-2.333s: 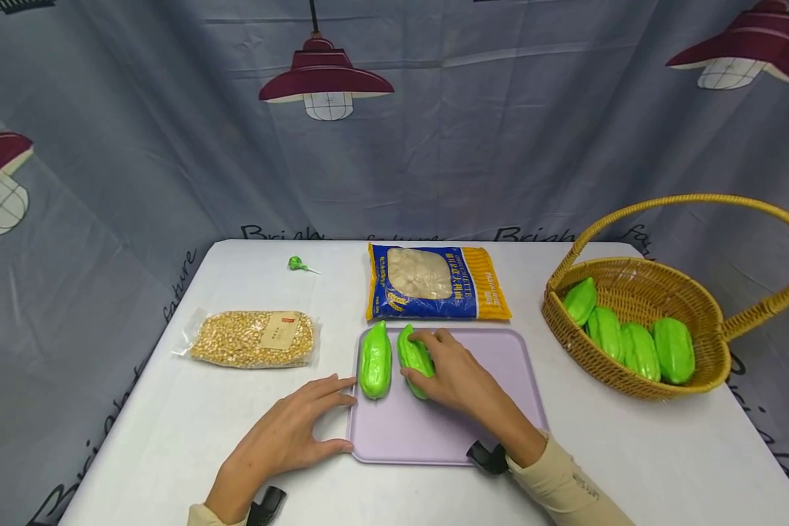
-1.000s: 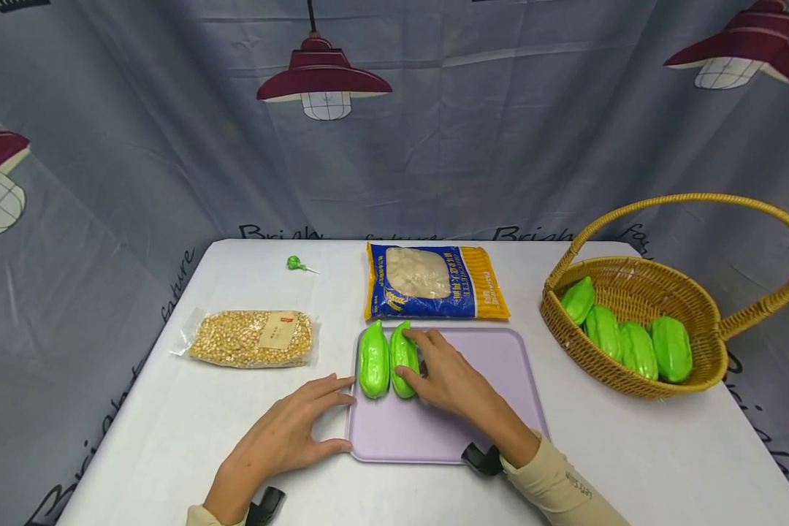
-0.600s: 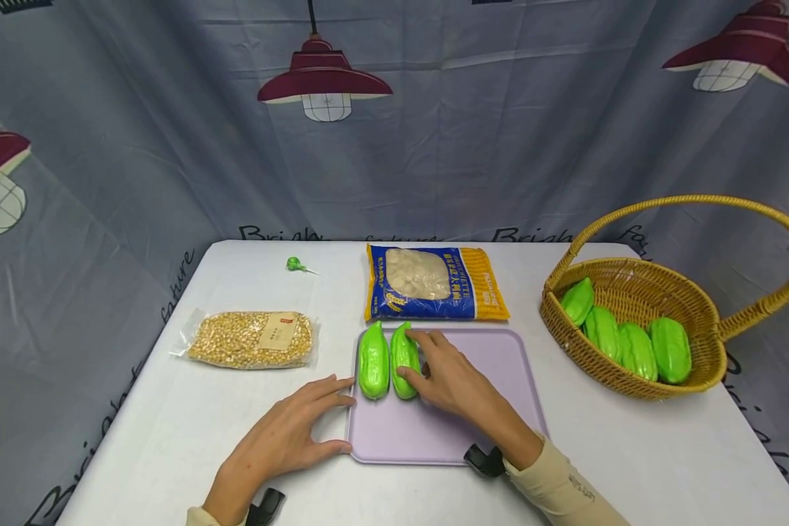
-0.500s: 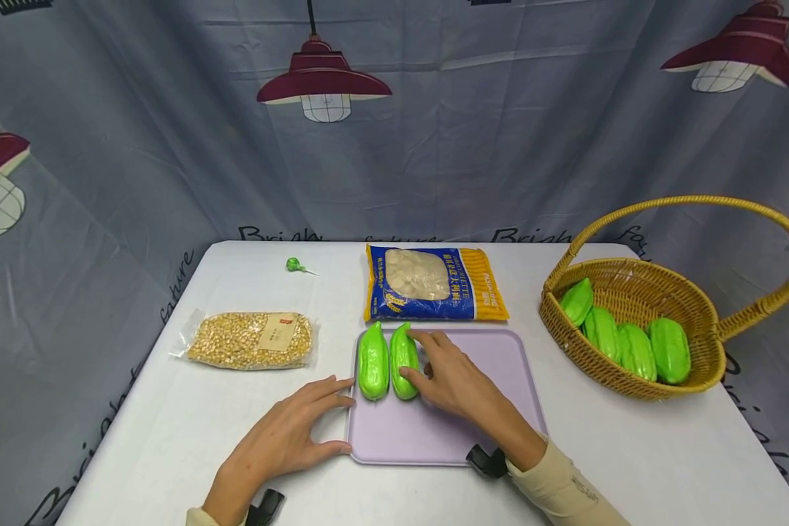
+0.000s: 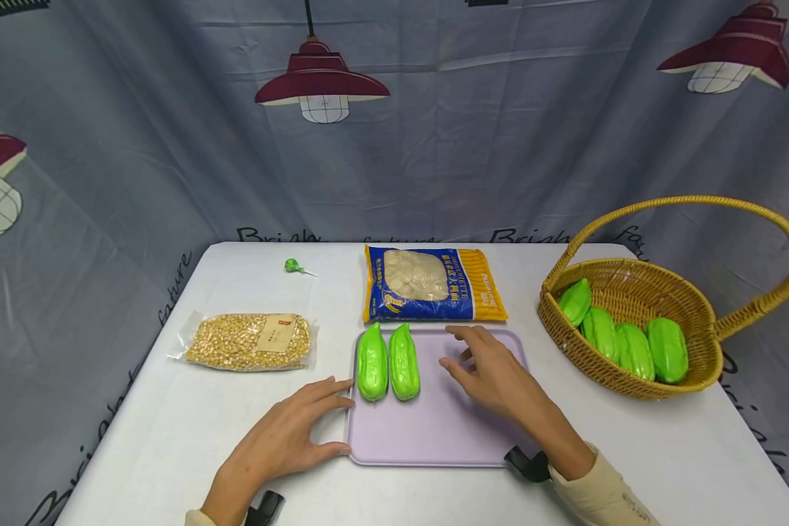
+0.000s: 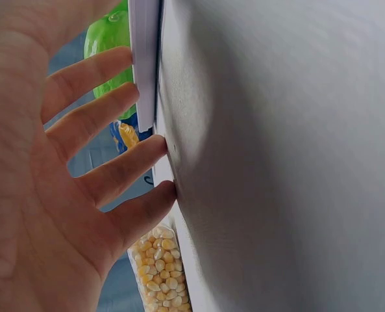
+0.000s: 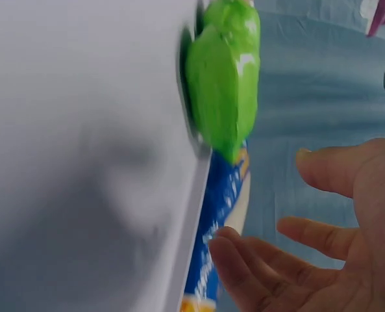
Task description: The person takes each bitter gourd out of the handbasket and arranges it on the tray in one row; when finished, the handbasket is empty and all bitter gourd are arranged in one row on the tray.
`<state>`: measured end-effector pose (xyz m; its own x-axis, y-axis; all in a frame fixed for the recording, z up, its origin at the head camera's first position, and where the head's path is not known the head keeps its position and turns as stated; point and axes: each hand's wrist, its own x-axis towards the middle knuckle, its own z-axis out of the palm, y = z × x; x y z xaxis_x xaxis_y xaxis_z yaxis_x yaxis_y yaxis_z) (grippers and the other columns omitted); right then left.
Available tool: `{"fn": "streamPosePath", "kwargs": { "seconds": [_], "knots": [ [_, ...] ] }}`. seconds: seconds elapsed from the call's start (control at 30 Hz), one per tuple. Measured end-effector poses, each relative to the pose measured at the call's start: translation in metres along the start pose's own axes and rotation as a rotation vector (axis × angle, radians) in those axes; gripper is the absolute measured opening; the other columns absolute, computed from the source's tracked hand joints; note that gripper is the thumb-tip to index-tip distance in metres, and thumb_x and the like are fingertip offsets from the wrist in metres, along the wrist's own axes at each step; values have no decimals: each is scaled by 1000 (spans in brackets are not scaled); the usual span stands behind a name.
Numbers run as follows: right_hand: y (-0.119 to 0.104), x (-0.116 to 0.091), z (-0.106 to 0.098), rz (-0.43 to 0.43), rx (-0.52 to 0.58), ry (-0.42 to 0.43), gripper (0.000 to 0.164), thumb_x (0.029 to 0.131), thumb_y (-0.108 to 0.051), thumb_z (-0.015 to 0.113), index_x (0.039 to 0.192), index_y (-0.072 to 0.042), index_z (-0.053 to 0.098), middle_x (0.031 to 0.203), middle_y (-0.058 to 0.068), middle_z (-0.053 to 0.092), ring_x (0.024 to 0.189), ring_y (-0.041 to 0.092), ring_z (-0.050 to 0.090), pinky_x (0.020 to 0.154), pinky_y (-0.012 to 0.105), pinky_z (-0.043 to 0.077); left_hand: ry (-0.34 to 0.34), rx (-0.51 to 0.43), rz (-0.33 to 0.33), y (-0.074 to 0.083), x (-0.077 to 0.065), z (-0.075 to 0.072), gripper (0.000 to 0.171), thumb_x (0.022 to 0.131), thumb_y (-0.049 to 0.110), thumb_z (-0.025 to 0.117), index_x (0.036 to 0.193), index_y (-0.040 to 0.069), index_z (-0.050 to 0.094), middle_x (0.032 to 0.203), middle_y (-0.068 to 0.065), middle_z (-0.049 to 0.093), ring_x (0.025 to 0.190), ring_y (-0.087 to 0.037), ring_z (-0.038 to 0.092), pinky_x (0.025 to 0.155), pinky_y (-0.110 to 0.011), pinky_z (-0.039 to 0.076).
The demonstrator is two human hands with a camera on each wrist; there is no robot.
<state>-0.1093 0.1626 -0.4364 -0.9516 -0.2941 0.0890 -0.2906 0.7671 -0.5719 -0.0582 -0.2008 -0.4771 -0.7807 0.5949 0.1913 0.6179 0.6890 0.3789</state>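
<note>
left hand (image 5: 296, 427): my fingers spread at tray (image 5: 440, 435) edge, empty;
right hand (image 5: 500, 376): fingers parted above tray, empty;
green fruits (image 5: 405, 363): two on tray

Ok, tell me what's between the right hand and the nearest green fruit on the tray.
Only a bare strip of the lilac tray; the head view shows the right hand apart from the green fruit.

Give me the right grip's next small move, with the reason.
Probably move the right grip across to a star fruit in the wicker basket: the fingers hold nothing, two star fruits lie side by side on the lilac tray, and bare tray shows to their right.
</note>
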Motion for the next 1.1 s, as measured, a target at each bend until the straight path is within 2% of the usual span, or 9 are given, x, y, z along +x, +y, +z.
{"fn": "streamPosePath", "kwargs": {
  "seconds": [0.1,0.23,0.37,0.6,0.87,1.1],
  "knots": [
    [10,-6,-12,-9,-23,45,52,103,-30,74,148,-7,59,136,14,68,105,25,73,82,44,66,-3,-2,-3,0,0,0,61,83,55,90,131,21,74,157,2,60,145,-31,56,118,-49,52],
    [22,-13,-28,-3,-57,103,44,103,-29,75,138,-5,64,127,14,71,102,27,74,82,47,67,-5,-2,-5,0,0,1,61,83,56,89,132,21,74,157,1,60,145,-31,56,118,-49,51],
    [32,-19,-45,-4,-62,156,35,102,-20,76,130,-1,67,117,17,72,98,31,75,80,48,68,-1,-1,-8,1,0,0,61,83,55,90,131,21,74,157,2,60,145,-31,57,118,-48,52],
    [47,-34,-70,34,-102,179,39,102,-19,76,135,0,65,123,21,69,101,36,73,83,56,66,-11,-9,-27,1,-2,0,61,84,56,89,132,22,74,157,3,59,146,-29,56,117,-48,52],
    [67,-47,-94,35,-170,250,39,99,-19,79,132,-2,68,117,19,70,96,33,69,76,50,61,-9,-8,-33,0,-4,1,61,84,58,88,133,23,74,158,4,59,146,-29,55,118,-48,51],
    [84,-54,-112,91,-170,271,46,100,-18,78,138,4,63,124,28,67,104,45,69,83,66,62,-7,-16,-21,0,-2,1,61,84,57,88,132,22,74,157,3,59,146,-30,56,118,-48,51]
  ]
}}
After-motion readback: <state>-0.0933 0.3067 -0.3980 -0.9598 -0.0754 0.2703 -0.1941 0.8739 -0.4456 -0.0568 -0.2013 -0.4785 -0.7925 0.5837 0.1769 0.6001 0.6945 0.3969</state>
